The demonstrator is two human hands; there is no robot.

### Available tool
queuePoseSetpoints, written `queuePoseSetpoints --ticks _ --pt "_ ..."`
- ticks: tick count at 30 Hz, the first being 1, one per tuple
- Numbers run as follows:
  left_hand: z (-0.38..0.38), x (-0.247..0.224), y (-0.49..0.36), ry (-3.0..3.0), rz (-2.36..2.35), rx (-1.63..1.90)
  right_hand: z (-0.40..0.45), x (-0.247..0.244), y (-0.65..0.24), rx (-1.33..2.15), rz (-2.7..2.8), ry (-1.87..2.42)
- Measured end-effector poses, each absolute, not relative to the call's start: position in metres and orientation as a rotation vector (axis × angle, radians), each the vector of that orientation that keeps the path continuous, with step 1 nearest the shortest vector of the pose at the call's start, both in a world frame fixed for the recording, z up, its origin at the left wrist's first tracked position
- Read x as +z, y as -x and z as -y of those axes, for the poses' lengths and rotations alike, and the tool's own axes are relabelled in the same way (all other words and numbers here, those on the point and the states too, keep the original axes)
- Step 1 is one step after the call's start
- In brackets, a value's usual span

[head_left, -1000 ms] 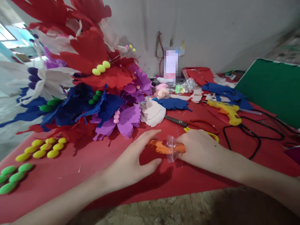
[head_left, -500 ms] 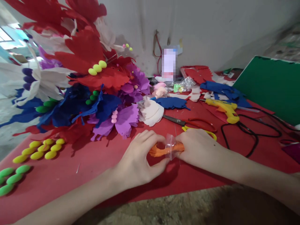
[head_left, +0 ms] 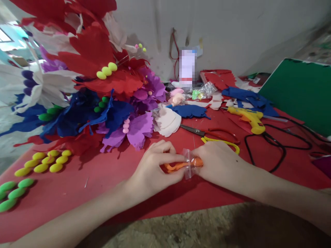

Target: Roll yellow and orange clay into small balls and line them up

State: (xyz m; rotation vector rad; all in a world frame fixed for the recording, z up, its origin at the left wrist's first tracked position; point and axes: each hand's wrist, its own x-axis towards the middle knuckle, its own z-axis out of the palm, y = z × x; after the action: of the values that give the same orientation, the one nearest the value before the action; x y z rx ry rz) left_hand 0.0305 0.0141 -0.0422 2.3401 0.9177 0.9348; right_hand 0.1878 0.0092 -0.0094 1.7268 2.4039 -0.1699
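Near the table's front edge, a bunched orange strip point(head_left: 178, 166) runs between my two hands, with a clear plastic wrap point(head_left: 188, 164) around its middle. I cannot tell whether it is paper or cloth. My left hand point(head_left: 152, 168) is closed on it, thumb and fingertips pinching at the left side of the plastic. On the other side, my right hand point(head_left: 219, 162) grips the right end, its fingers mostly hidden behind the back of the hand. Just beyond the right hand lie scissors point(head_left: 207, 132) with red and yellow handles.
Paper butterflies point(head_left: 103, 82) in several colours crowd the left. Yellow ovals point(head_left: 49, 160) and green ovals point(head_left: 17, 193) lie in front of them. A yellow glue gun point(head_left: 249, 119) with a black cord, white cutouts point(head_left: 167, 120), blue cutouts point(head_left: 190, 111) and a green board point(head_left: 300, 93) stand behind and right.
The left thumb and fingers, spread around the orange strip before, have closed in on it beside the plastic wrap. My right hand has hardly moved.
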Motion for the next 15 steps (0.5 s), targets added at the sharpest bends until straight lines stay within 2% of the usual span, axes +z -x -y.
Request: queuePoseSetpoints --ticks 6,11,15 --pt "-0.012 -0.041 -0.030 -2.276 -0.909 0.980 -0.011 -0.013 -0.190 -0.197 -2.456 -1.725" --pt "-0.005 -0.032 -0.005 -2.009 -1.092 0.935 -0.040 -0.009 -0.210 -0.216 -2.291 -2.158" --pt "-0.006 -0.042 0.008 -1.768 -1.215 0.837 -0.048 -0.009 -0.213 -0.287 -2.257 -2.243"
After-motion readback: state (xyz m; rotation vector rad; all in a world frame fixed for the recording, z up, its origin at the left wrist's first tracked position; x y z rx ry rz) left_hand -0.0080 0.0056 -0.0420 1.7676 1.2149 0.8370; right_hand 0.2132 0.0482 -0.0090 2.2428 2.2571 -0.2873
